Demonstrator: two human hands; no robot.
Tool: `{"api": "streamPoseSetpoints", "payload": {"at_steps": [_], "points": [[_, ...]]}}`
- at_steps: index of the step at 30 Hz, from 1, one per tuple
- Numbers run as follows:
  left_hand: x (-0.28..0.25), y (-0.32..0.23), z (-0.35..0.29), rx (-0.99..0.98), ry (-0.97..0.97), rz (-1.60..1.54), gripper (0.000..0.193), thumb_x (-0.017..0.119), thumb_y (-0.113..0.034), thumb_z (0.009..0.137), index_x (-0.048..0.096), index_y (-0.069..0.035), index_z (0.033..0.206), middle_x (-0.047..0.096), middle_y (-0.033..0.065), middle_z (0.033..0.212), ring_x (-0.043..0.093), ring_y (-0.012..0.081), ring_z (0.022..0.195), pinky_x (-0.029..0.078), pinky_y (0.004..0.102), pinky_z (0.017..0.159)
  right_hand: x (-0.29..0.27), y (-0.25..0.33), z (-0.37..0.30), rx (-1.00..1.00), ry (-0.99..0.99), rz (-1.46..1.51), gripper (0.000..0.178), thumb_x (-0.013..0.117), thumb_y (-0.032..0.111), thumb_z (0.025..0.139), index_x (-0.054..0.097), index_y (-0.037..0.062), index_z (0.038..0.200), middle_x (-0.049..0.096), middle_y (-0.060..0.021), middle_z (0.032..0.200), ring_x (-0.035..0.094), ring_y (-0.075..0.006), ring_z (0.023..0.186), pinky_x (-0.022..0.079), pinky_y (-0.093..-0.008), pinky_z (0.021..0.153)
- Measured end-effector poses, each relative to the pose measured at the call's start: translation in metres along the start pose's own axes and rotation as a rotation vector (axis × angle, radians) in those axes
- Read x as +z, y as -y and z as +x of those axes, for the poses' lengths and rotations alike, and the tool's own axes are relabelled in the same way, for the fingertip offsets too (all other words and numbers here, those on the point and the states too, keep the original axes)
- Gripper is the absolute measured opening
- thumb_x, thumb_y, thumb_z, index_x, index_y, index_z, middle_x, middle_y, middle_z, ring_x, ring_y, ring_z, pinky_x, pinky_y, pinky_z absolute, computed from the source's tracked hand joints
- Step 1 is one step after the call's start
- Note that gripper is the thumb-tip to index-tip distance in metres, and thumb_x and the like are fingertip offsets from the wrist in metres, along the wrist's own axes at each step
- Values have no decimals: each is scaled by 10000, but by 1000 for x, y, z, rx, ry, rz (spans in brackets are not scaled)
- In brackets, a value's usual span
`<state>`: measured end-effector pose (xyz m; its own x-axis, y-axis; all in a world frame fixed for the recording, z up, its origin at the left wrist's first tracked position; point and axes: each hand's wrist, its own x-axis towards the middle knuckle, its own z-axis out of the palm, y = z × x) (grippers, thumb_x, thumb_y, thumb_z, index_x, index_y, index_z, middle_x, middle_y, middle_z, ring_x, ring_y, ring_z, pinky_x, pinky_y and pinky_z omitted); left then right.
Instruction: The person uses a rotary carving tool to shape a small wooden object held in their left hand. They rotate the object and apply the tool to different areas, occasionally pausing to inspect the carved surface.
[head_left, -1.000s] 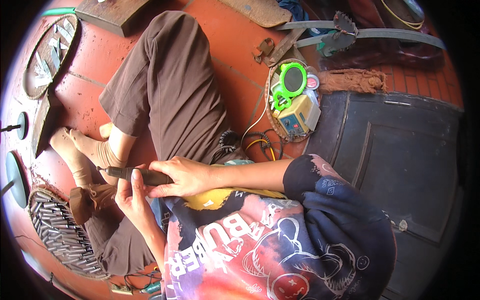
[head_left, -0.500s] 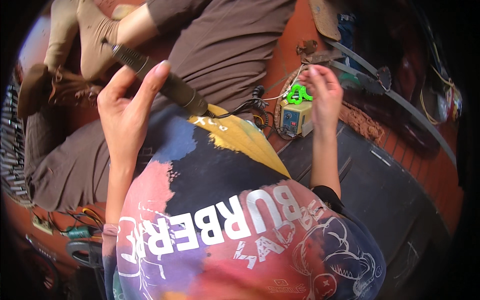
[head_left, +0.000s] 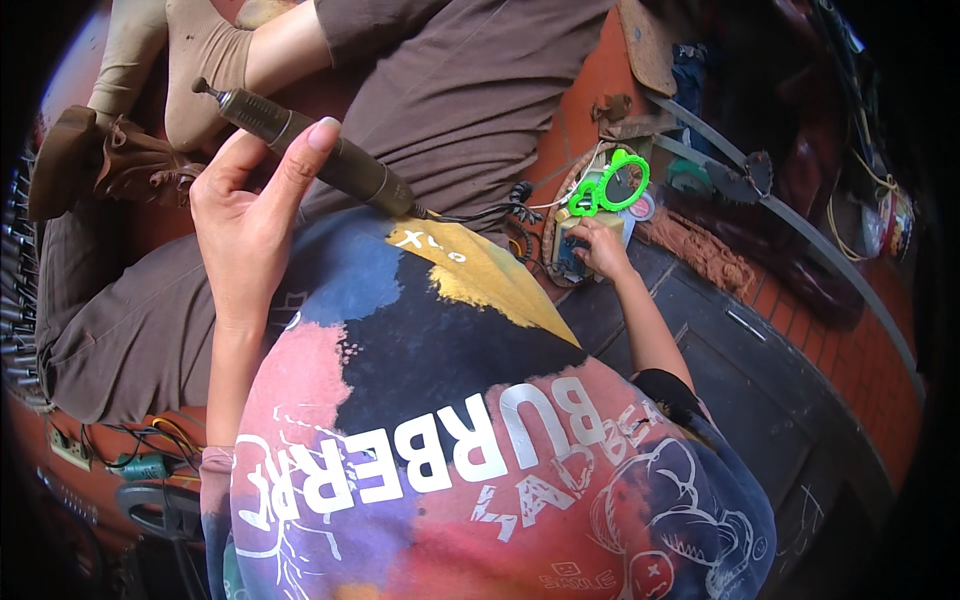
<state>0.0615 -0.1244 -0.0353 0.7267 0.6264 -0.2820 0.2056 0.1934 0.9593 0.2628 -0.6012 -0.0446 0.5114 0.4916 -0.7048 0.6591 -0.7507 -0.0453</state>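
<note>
My left hand (head_left: 245, 215) is closed round a dark rotary tool handpiece (head_left: 335, 160). The handpiece slants from upper left to lower right, with a small rounded bit at its upper end. A black cord leaves its lower end and runs right toward a small pale control box (head_left: 603, 226). My right hand (head_left: 600, 250) is on that box, its fingers bent against the front panel and covering the controls. Which control they touch is hidden. A bright green ring-shaped plastic piece (head_left: 622, 180) lies on top of the box.
A brown carved wood piece (head_left: 150, 170) lies at left, near socked feet (head_left: 205, 65). A reddish carving (head_left: 695, 250) is right of the box. Rows of thin tools (head_left: 18, 300) line the left edge. Cords and a power strip (head_left: 68, 448) lie at lower left.
My right hand has come down and left from the air onto the control box's front. The left hand still holds the handpiece, almost in the same place; its bit looks less blurred.
</note>
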Motion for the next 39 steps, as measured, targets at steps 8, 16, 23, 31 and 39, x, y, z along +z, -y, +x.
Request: {"api": "streamPoseSetpoints", "payload": {"at_steps": [8, 16, 23, 31, 39], "points": [[2, -1, 0, 15, 4, 17, 220, 782, -211, 880, 719, -1, 857, 604, -43, 721, 491, 15, 689, 381, 181, 614, 21, -4, -7, 28, -108, -60, 239, 748, 24, 718, 701, 115, 934, 613, -83, 921, 634, -304, 941, 521, -426, 802], [2, 1, -1, -3, 10, 32, 227, 781, -219, 880, 721, -1, 865, 611, -37, 726, 500, 20, 693, 387, 181, 622, 24, -9, -4, 9, -129, -40, 204, 758, 13, 697, 701, 74, 883, 605, -96, 887, 615, -306, 935, 503, -420, 811], [4, 3, 0, 2, 11, 8, 210, 776, -205, 883, 723, -2, 878, 613, -43, 729, 492, 19, 687, 382, 184, 622, 24, -11, -2, 10, -101, -47, 226, 775, 29, 693, 696, 70, 900, 620, -97, 909, 626, -309, 928, 509, -415, 806], [7, -10, 3, 66, 27, -9, 189, 795, -151, 841, 697, 10, 829, 639, 4, 723, 567, 54, 683, 455, 231, 620, -85, 115, 42, -70, -675, 511, 182, 766, 17, 819, 711, 2, 992, 657, -78, 853, 652, -152, 720, 513, -268, 665], [6, -23, 0, -4, 14, 89, 215, 782, -188, 860, 680, -4, 818, 605, -24, 687, 513, 46, 645, 413, 241, 569, -156, 309, 88, -577, -117, 794, 376, 775, 238, 852, 592, -19, 1058, 656, -204, 940, 674, -340, 841, 514, -389, 745]]}}
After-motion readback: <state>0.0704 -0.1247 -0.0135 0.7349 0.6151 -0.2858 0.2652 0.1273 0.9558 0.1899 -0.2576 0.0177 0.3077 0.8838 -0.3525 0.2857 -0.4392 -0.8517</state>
